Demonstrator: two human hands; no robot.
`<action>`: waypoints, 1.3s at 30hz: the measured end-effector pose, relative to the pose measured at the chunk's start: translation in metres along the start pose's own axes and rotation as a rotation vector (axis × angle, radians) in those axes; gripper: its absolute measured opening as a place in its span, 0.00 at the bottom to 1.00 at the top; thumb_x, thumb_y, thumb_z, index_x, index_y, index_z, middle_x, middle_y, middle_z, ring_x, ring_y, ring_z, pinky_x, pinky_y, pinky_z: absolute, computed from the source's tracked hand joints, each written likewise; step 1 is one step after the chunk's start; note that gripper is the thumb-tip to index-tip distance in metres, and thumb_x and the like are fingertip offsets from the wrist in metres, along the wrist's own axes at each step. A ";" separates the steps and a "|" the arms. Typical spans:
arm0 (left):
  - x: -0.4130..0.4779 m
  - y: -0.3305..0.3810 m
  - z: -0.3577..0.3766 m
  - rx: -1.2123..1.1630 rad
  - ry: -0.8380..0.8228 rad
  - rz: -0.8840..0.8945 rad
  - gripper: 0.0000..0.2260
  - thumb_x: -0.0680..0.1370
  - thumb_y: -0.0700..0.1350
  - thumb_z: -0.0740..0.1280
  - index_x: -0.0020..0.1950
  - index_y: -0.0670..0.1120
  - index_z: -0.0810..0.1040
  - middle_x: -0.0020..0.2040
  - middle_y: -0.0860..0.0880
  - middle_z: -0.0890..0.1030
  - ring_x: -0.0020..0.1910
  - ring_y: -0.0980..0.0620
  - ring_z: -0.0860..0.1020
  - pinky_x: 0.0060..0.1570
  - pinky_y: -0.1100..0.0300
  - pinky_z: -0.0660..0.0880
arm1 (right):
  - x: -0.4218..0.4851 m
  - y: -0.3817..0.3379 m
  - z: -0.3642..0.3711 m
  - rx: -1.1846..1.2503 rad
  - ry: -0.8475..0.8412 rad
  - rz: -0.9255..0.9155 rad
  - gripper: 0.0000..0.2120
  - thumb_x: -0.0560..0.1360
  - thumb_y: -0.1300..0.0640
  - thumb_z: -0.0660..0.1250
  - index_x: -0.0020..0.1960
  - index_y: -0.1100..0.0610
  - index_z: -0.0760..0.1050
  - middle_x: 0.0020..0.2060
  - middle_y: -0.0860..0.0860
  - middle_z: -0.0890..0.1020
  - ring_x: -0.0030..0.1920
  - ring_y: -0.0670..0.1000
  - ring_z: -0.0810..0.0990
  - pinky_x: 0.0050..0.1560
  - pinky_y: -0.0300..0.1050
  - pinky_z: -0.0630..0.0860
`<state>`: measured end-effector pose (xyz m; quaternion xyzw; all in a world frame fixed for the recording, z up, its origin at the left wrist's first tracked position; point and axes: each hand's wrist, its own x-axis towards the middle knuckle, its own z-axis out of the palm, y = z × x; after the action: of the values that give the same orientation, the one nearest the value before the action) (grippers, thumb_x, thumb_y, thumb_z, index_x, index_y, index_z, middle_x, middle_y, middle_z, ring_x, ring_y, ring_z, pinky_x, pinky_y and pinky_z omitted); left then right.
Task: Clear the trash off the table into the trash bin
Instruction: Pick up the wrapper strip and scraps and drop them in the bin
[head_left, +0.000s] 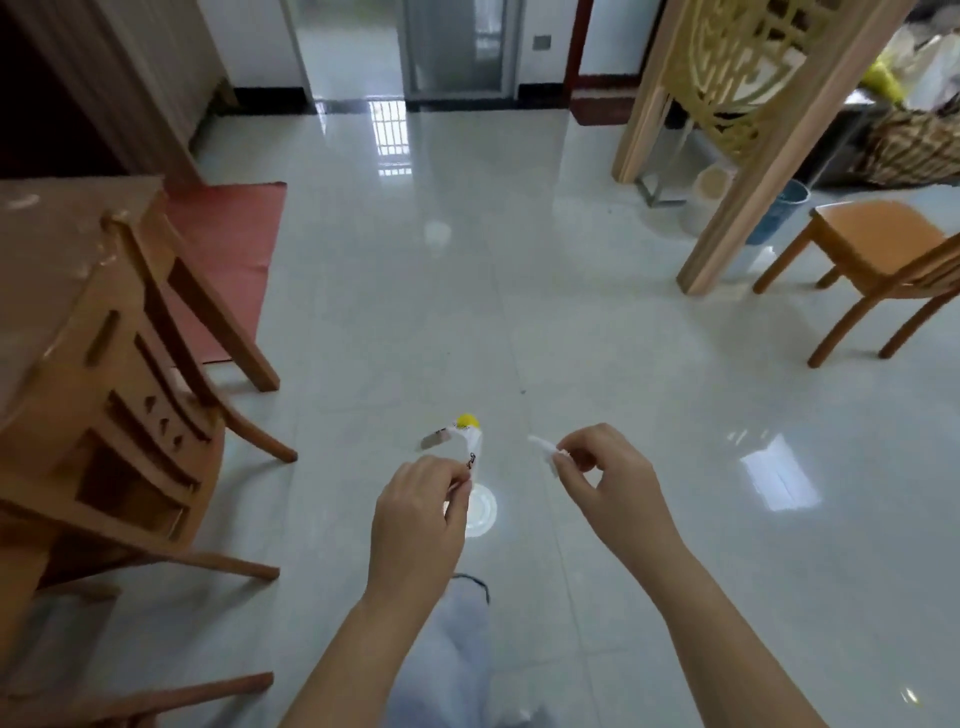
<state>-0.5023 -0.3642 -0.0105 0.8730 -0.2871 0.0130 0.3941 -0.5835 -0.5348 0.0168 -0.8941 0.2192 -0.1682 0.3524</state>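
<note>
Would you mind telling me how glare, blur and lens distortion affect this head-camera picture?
Head view: window glare streaks the glossy floor; head view: the wide lens tilts the chair and wooden screen outward; head view: the wrapper pinched by the left hand is soft, its print unreadable.

Yellow-tipped white wrapper (474, 446) pinched by left hand (421, 514); white scrap (545, 454) by right hand (608, 480).

I see a white wrapper (474, 448) with a yellow patch and dark print, and a plain white scrap (543, 451). The floor (519, 260) is pale grey tile, the mat (223, 249) red, the bin (782, 210) blue, the chair (878, 244) orange-brown, and the screen (753, 67) a golden lattice.
</note>
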 end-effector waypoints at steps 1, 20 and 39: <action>0.016 -0.012 -0.001 0.004 0.015 -0.027 0.09 0.73 0.48 0.57 0.40 0.47 0.75 0.36 0.52 0.77 0.37 0.56 0.68 0.38 0.62 0.66 | 0.024 -0.003 0.011 -0.004 -0.025 -0.022 0.04 0.71 0.61 0.67 0.38 0.56 0.74 0.34 0.50 0.77 0.36 0.45 0.73 0.38 0.35 0.69; 0.387 -0.209 -0.086 0.007 0.272 -0.360 0.07 0.71 0.33 0.68 0.39 0.45 0.75 0.36 0.59 0.72 0.39 0.55 0.72 0.41 0.77 0.64 | 0.457 -0.121 0.212 0.042 -0.286 -0.228 0.04 0.71 0.61 0.67 0.38 0.57 0.75 0.35 0.51 0.78 0.37 0.47 0.75 0.38 0.33 0.68; 0.781 -0.369 -0.121 0.028 0.468 -0.474 0.02 0.68 0.39 0.64 0.38 0.44 0.76 0.37 0.51 0.79 0.40 0.58 0.71 0.41 0.78 0.63 | 0.891 -0.205 0.369 0.154 -0.396 -0.356 0.06 0.72 0.60 0.66 0.37 0.54 0.74 0.36 0.48 0.78 0.40 0.44 0.75 0.40 0.29 0.68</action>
<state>0.3629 -0.4697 0.0162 0.8941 0.0223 0.1250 0.4294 0.3956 -0.6500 0.0345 -0.9047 -0.0279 -0.0656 0.4200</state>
